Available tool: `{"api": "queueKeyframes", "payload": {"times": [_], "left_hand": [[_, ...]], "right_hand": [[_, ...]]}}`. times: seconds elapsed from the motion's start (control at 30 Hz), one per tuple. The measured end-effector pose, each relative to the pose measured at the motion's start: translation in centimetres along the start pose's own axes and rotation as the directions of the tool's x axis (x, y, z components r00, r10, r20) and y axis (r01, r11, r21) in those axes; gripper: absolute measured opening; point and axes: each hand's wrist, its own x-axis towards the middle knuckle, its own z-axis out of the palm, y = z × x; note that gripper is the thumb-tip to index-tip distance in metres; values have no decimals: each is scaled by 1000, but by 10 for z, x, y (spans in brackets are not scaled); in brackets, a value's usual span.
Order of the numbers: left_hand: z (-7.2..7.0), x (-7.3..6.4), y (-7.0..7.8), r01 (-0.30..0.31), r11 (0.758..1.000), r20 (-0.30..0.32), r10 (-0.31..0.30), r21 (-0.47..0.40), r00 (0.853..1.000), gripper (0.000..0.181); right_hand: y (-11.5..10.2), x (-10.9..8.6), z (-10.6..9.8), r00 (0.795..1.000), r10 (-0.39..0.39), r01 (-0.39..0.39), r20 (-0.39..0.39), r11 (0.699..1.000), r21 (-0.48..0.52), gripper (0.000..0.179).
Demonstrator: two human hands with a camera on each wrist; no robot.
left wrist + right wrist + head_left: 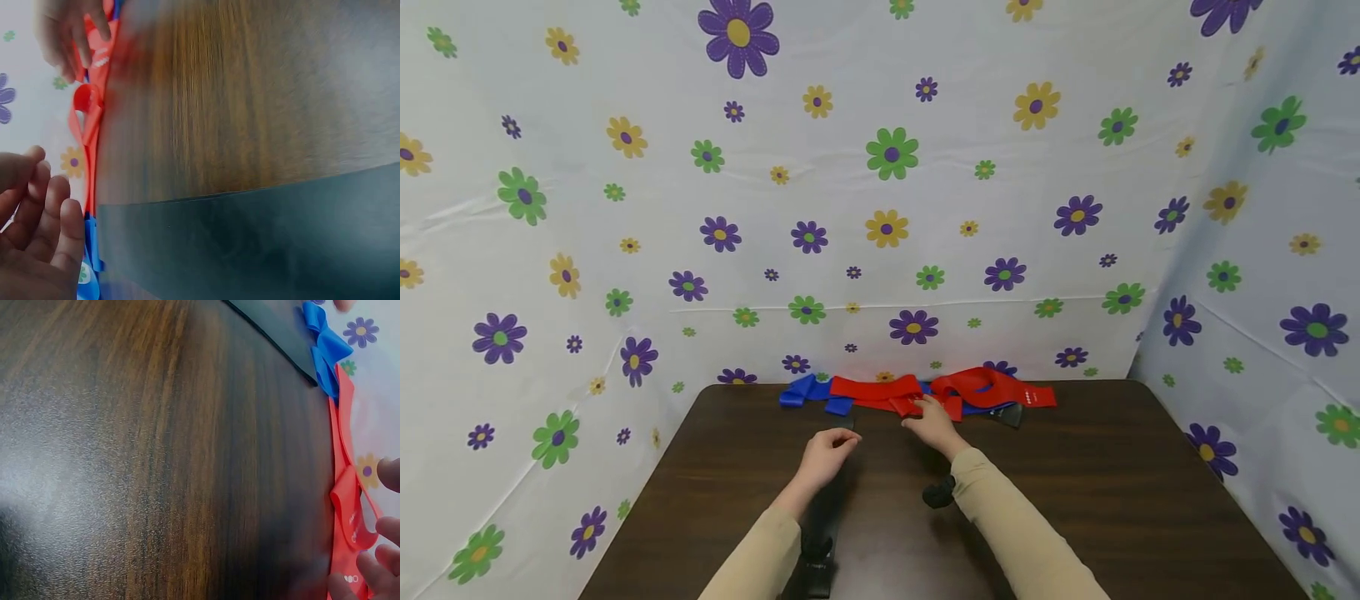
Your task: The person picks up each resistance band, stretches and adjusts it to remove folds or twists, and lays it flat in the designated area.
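Observation:
My left hand [827, 457] hovers over the table left of centre, fingers loosely bent, and nothing shows in it in the left wrist view. Below it a flat black exercise band [262, 240] runs lengthwise along the table; part is hidden under the left forearm in the head view. My right hand [934, 427] is at the red exercise band [872, 390], fingers spread and slightly bent. Whether its fingertips touch the band cannot be told. The red band lies looped and folded along the back edge, over a blue exercise band [805, 388].
The dark wooden table [1090, 492] backs onto a white flowered curtain [820, 275], which also hangs at both sides. A dark band end [1009, 414] sticks out under the red band at the right.

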Motion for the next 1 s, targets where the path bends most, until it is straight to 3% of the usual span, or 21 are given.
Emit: {"api": "queueKeyframes", "payload": {"times": [0.1,0.27,0.43,0.67,1.0], "left_hand": [[3,11,-1,-32,992,-38,37,120,999,16],[11,22,-3,-24,986,-30,29,168,999,16],[24,30,-2,-75,972,-14,80,221,997,15],[43,39,2,-107,958,73,91,266,993,21],[59,53,4,-138,941,175,86,308,981,33]], "right_hand": [[0,1,0,1000,4,-4,9,1000,7,56],[4,4,2,999,22,-22,26,1000,11,57],[7,9,2,999,32,-33,29,999,7,58],[10,14,-1,999,37,-37,29,999,-16,60],[17,23,0,999,10,-8,39,999,-53,59]]}}
